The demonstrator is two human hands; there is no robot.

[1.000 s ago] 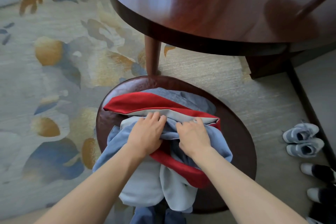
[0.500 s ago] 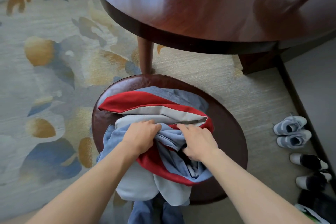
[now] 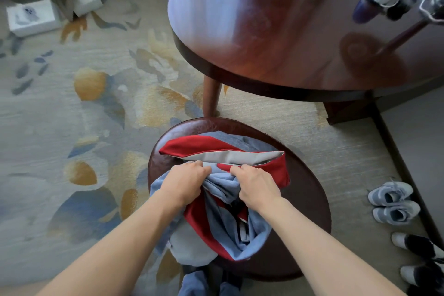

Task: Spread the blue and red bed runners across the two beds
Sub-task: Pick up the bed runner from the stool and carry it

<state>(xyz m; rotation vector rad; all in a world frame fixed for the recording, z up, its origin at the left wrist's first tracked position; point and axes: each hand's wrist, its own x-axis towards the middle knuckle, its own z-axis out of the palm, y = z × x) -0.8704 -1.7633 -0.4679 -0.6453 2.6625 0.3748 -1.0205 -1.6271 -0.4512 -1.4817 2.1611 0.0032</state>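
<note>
2 bare forearms in view, no sleeves; left hand [image 3: 186, 184] and right hand [image 3: 258, 186] ungloved; blue trousers [image 3: 194, 283] below.

Legible text: none in view.
White box [image 3: 32, 17] on the carpet: bears a printed picture, too blurred to read.
Shoes [image 3: 394, 202]: no readable brand.

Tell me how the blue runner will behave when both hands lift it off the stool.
Probably floppy: the blue runner bunches into soft folds where the left hand and right hand grip it. It is tangled with the red runner, so that may drag along. Loose ends hanging over the stool will likely trail.
</note>
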